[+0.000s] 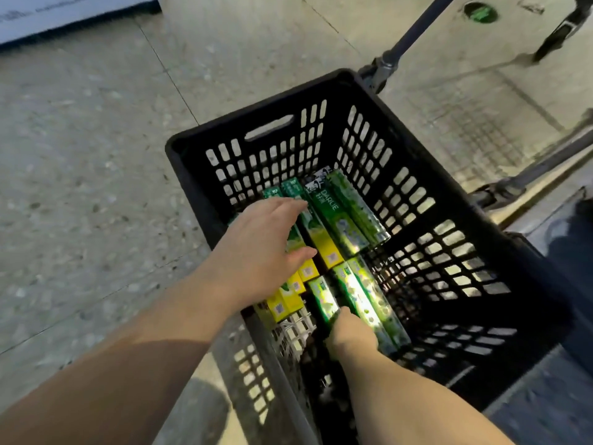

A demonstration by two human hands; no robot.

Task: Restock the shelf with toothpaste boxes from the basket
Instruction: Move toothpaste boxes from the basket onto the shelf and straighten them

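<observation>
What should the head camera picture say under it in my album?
Both hands reach into a black basket of green toothpaste boxes.

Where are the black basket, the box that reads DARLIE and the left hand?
black basket (269, 127): head view, far wall by the handle slot.
DARLIE box (327, 216): head view, green top face.
left hand (263, 252): head view, its back.

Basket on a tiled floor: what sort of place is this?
Probably a shop aisle: a black slotted basket with packaged toothpaste boxes, a speckled floor, and a white fixture base.
</observation>
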